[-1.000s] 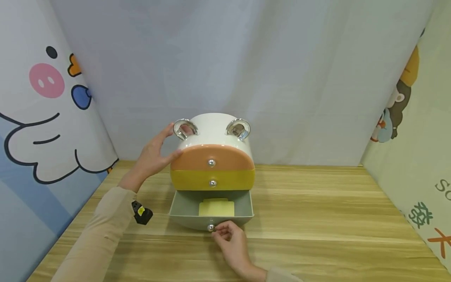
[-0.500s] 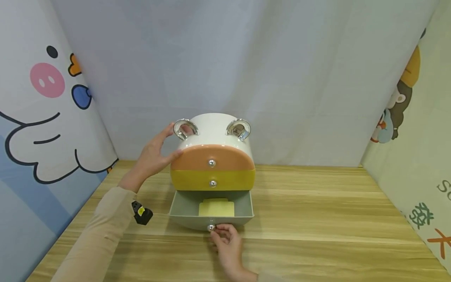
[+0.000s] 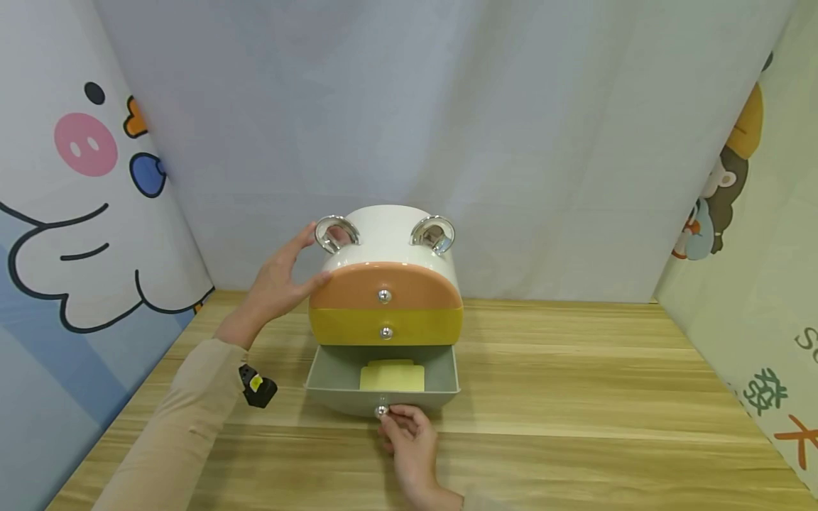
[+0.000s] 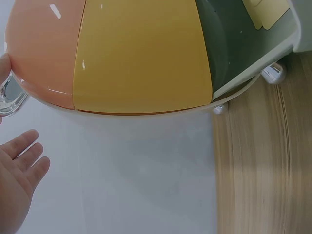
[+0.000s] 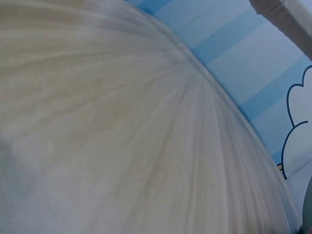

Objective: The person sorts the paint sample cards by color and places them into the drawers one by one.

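Note:
A small round-topped drawer cabinet [image 3: 390, 238] with a white top and two silver ear-shaped loops stands in the head view. Its orange drawer [image 3: 354, 287] and yellow drawer [image 3: 348, 328] are closed; the grey-green bottom drawer [image 3: 341, 402] is pulled out, with pale yellow pieces [image 3: 392, 377] lying in it. My right hand [image 3: 417, 451] pinches that drawer's silver knob [image 3: 381, 411] between thumb and forefinger. My left hand [image 3: 275, 287] rests thumb and forefinger against the cabinet's upper left side near an ear [image 3: 336, 233]; in the left wrist view its other fingers [image 4: 30, 157] extend off the cabinet.
The cabinet stands on a wood-grain table [image 3: 575, 397]. A grey-white cloth [image 3: 543, 142] hangs behind it. Cartoon-printed panels flank the left [image 3: 38, 284] and right [image 3: 754, 284]. A black device [image 3: 258, 387] is by the left sleeve. The right wrist view is mostly blurred tabletop.
My right wrist has swung slightly left while the fingers stay at the knob. The bottom drawer has barely shifted. My left hand has not moved.

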### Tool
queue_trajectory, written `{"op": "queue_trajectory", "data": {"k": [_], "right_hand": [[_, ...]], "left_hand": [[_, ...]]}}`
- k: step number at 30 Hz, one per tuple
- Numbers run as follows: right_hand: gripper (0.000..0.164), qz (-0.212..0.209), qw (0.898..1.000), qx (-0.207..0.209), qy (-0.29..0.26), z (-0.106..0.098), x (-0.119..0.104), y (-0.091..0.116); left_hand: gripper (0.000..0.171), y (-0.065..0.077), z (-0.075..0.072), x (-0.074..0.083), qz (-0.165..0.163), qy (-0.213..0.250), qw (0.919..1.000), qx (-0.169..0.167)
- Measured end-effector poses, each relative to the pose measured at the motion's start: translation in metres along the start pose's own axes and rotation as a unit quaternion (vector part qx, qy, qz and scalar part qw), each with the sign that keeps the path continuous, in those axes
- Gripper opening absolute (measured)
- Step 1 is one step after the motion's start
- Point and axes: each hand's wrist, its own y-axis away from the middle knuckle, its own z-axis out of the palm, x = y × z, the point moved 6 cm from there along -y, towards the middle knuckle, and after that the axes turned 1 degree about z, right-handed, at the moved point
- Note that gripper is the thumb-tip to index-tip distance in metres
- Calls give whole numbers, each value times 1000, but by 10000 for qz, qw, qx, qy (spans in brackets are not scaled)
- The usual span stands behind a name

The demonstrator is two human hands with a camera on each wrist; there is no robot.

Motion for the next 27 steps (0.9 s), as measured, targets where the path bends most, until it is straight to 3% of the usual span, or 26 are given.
{"op": "queue_trajectory", "data": {"k": [10,20,27], "right_hand": [[20,-72,9995,-51,293,-2,-6,-16],[18,-542,9955,-125,770,-5,-10,-36],[16,-723,9927,-137,959,1,-38,-32]], "left_hand": [[80,1,-2,0,-44,-48,10000,11],[79,1,-1,-1,-61,-25,10000,1],[80,-1,-1,-1,-136,-34,9999,-88]]}}
